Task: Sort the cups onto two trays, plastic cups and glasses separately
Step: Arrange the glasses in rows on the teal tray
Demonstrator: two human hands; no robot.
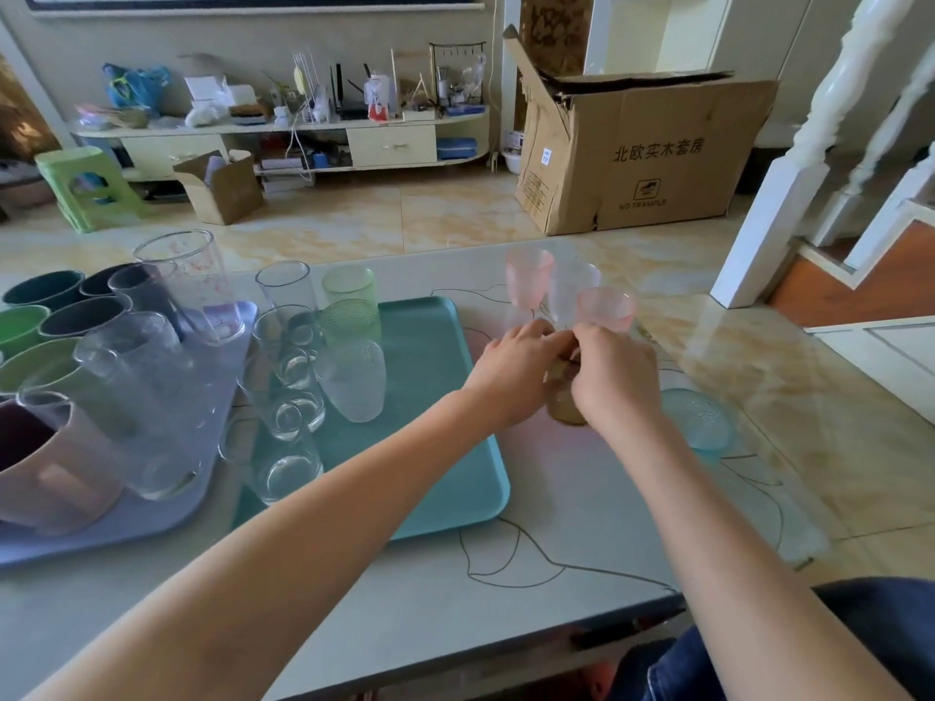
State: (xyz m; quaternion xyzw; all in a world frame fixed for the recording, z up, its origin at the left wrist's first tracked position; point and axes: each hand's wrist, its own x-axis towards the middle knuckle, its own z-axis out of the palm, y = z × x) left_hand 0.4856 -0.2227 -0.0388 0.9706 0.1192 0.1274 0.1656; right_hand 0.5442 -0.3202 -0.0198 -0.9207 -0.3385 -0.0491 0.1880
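My left hand (516, 369) and my right hand (614, 374) both close around an amber glass (565, 406) standing on the table just right of the teal tray (430, 376). That tray holds several clear and green glasses (354, 379). Left of it, a lavender tray (101, 533) carries several plastic cups in dark, green and mauve colours (55, 468), plus some clear tumblers. Behind my hands stand two pink glasses (528, 275) and a clear one (571, 290). A blue glass (700, 419) sits to the right of my right hand.
The table (455, 599) has a drawn line pattern and its near edge runs in front of my knees. Beyond it lie a tiled floor, a large cardboard box (642, 154), a green stool (83, 187) and a low cabinet (303, 144).
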